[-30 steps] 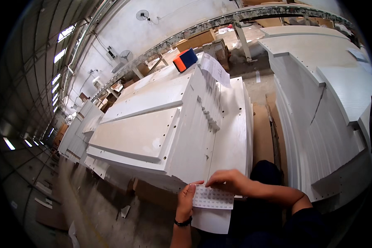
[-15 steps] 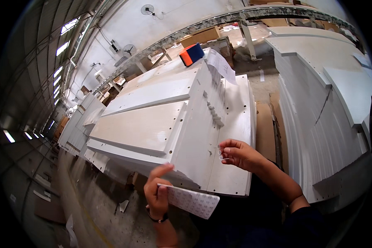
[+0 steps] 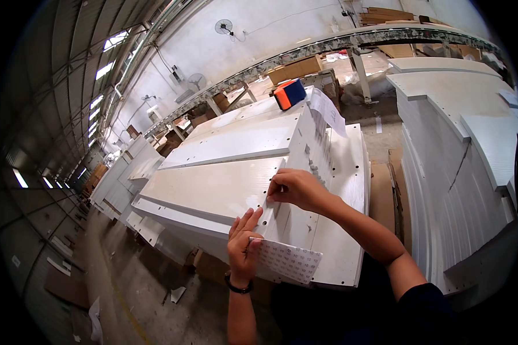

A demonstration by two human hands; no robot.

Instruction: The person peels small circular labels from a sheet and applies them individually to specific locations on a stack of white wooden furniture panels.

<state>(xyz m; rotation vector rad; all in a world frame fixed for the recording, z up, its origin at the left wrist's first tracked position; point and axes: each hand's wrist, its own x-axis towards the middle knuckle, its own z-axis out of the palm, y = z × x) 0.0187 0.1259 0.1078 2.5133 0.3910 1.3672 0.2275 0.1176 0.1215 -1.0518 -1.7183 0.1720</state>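
Observation:
My left hand pinches a thin white sheet printed with rows of small marks, gripped between thumb and palm. Its other fingers stretch up to the near edge of a pale white panel, which tops a tall stack. At that same panel's right edge, beside a row of dark drilled holes, my right hand has its fingertips pressed together against the surface. Whatever lies under those fingertips is hidden. The sheet juts out to the right, in front of the stack's side.
An orange and dark blue block sits on the stack's far end, beside a hanging paper. Another tall stack of white panels stands to the right, with brown cardboard between. A long conveyor frame runs behind.
My right hand has moved left and up from the stack's side, where small clear rounds showed at its fingertips, onto the panel edge. My left hand has moved up and right with the sheet.

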